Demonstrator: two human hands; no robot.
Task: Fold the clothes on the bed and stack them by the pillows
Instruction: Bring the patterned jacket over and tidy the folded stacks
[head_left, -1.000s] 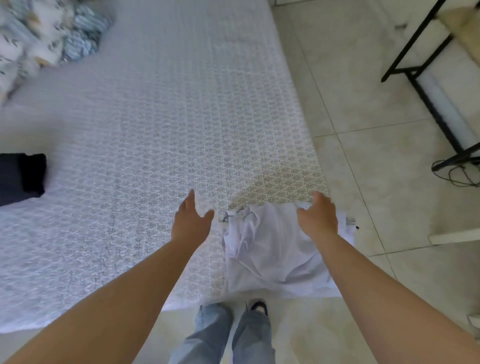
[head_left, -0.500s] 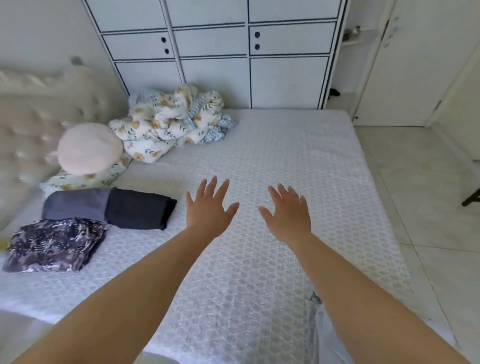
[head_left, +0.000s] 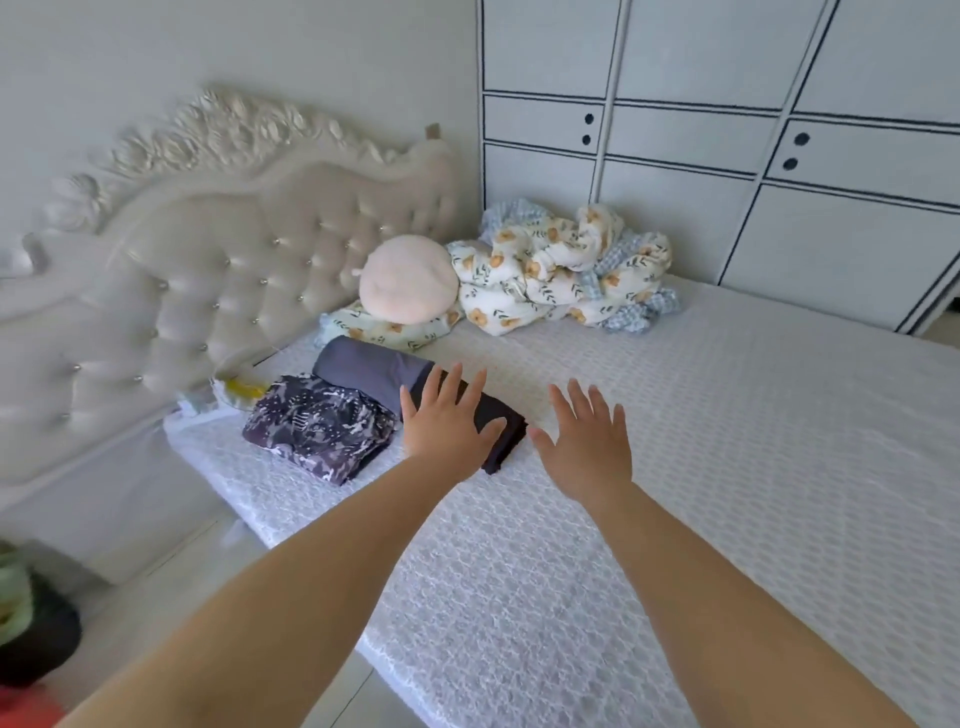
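Note:
Two folded garments lie on the white bed (head_left: 675, 467) near the headboard: a dark patterned one (head_left: 317, 426) and, beside it, a grey and black one (head_left: 374, 371). My left hand (head_left: 447, 421) is spread flat, fingers straight, over the black end of the grey and black garment. My right hand (head_left: 584, 441) is also spread open, just right of that garment above the bare mattress, holding nothing. A round pink pillow (head_left: 410, 280) rests on a flowered pillow (head_left: 384, 327) behind the folded pieces.
A crumpled flowered blanket (head_left: 566, 275) lies at the bed's far side against white cabinets (head_left: 727, 156). The tufted cream headboard (head_left: 208, 270) stands at the left. Something yellow (head_left: 244, 387) sits by the headboard. Dark and green items (head_left: 26, 623) lie on the floor at the lower left.
My view swung from the white garment at the bed's foot up to the headboard. Both hands left that garment and now reach open toward the folded clothes.

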